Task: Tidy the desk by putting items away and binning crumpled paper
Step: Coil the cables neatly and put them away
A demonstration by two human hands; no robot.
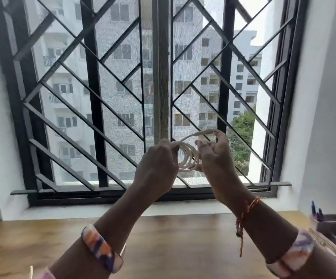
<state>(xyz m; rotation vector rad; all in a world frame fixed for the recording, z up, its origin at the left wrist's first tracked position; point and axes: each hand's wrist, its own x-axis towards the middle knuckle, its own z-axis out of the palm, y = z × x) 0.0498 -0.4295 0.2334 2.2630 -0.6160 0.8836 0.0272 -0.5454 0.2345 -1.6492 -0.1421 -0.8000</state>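
Your left hand [156, 165] has its fingers curled round one side of a coiled white cable [189, 158], held up between both hands. Your right hand [215, 156] pinches the cable's loose end at its fingertips, above the coil. Below your forearms lies the wooden desk [42, 238]; a pen holder [332, 224] sits off beyond your right wrist, the barred window [159, 77] straight ahead

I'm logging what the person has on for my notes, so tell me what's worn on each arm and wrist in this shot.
Both forearms are bare, with no sleeves. The left arm wears a wide bangle patterned in orange, purple and white. The right arm wears a similar wide bangle in paler white, purple and orange, and nearer the right hand a thin red and yellow thread is tied round the wrist, its ends dangling.
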